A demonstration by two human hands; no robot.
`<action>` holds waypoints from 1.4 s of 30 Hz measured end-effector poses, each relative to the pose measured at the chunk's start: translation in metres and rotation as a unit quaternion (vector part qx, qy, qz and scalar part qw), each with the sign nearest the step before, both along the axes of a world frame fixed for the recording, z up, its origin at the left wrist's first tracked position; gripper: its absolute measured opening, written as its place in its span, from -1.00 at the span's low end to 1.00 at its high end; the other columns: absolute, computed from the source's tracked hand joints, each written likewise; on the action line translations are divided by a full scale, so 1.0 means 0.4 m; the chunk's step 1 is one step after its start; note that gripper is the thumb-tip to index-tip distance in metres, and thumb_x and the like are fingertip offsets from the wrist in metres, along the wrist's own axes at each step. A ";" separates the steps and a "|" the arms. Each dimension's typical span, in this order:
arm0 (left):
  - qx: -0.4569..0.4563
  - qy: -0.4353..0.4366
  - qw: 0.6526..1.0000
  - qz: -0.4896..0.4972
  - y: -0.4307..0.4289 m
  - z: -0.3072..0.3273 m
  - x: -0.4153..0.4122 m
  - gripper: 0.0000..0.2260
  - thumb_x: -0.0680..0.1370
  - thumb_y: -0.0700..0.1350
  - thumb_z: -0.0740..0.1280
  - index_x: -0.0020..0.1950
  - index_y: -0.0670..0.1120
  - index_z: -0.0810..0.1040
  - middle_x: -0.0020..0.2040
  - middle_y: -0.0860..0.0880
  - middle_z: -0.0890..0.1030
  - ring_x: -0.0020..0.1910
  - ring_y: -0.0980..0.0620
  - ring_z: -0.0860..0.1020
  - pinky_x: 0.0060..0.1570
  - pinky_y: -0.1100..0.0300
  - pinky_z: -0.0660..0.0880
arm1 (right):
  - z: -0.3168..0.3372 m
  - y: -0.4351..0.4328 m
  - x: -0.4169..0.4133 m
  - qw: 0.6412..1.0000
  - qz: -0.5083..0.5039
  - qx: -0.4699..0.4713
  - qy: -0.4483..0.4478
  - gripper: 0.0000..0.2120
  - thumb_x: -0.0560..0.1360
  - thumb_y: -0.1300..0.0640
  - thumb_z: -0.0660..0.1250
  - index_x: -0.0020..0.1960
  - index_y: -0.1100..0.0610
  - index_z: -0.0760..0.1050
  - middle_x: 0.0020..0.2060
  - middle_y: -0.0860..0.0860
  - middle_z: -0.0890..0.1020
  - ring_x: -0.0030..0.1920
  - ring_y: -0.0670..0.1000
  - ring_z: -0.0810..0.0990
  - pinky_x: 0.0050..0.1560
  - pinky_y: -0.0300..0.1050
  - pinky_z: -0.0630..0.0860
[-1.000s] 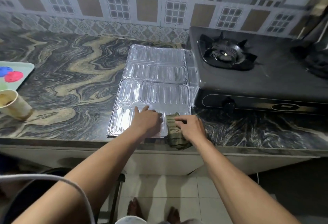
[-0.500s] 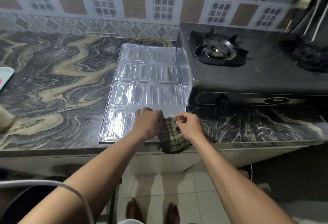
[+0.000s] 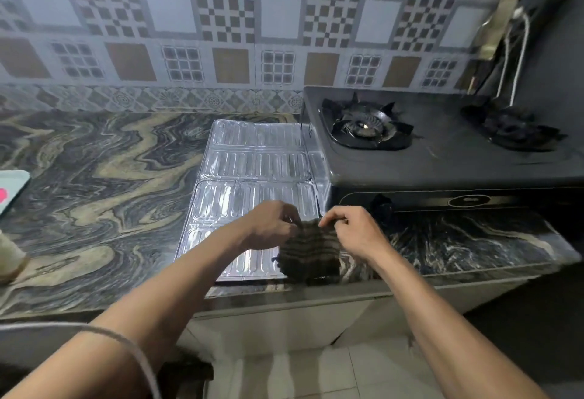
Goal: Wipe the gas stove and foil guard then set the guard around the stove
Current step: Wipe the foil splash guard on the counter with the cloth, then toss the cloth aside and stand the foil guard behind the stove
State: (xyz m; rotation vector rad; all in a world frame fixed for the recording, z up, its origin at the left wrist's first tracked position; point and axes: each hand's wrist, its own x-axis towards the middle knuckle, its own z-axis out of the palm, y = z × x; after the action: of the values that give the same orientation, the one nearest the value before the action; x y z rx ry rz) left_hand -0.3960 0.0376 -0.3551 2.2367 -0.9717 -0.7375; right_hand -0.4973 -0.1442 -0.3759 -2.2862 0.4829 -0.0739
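Both hands have raised the dark striped cloth (image 3: 308,253) since a second ago; the left hand (image 3: 270,225) and right hand (image 3: 355,231) each pinch its top edge, spreading it. The ribbed silver foil guard (image 3: 252,161) lies flat on the marbled countertop (image 3: 94,177), against the black two-burner gas stove (image 3: 442,161). Wiping seems about to begin: next the cloth must press onto the guard.
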 end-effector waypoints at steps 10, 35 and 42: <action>-0.036 -0.132 0.990 -0.027 -0.007 0.262 0.077 -0.86 0.56 -0.23 0.30 0.05 -0.13 0.63 -0.20 0.11 0.54 -0.22 0.19 0.48 -0.26 0.25 0.35 | 0.203 -0.011 0.046 0.989 0.054 0.068 -0.123 -0.90 0.46 0.29 0.48 -0.13 0.11 0.67 -0.31 -0.12 0.66 -0.31 -0.27 0.55 -0.14 -0.30 0.45; -0.206 -0.304 0.921 0.131 -0.098 0.675 0.545 -0.67 0.58 -0.22 0.37 0.22 0.17 0.63 0.14 0.17 0.66 0.07 0.10 0.62 0.06 0.06 0.58 | 0.717 -0.219 0.647 0.939 0.202 -0.014 -0.278 -0.76 0.52 0.27 0.43 0.15 0.05 0.68 -0.05 -0.12 0.69 -0.24 -0.37 0.58 -0.27 -0.48 0.44; -0.239 -0.354 0.879 0.211 -0.117 0.711 0.732 -0.75 0.57 -0.20 0.38 0.14 0.11 0.69 0.10 0.17 0.67 -0.09 0.25 0.61 -0.25 0.50 0.43 | 0.764 -0.225 0.904 0.922 0.256 -0.067 -0.281 -0.88 0.55 0.15 0.42 -0.03 -0.05 0.54 -0.05 -0.10 0.62 0.00 -0.11 0.57 -0.05 -0.18 0.48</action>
State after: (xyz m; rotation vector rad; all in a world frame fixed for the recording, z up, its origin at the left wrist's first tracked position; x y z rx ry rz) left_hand -0.1031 -0.0094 -0.0707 2.1452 -0.7986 0.5170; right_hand -0.1356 -0.2341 -0.0704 -2.3111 -0.4304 -0.4952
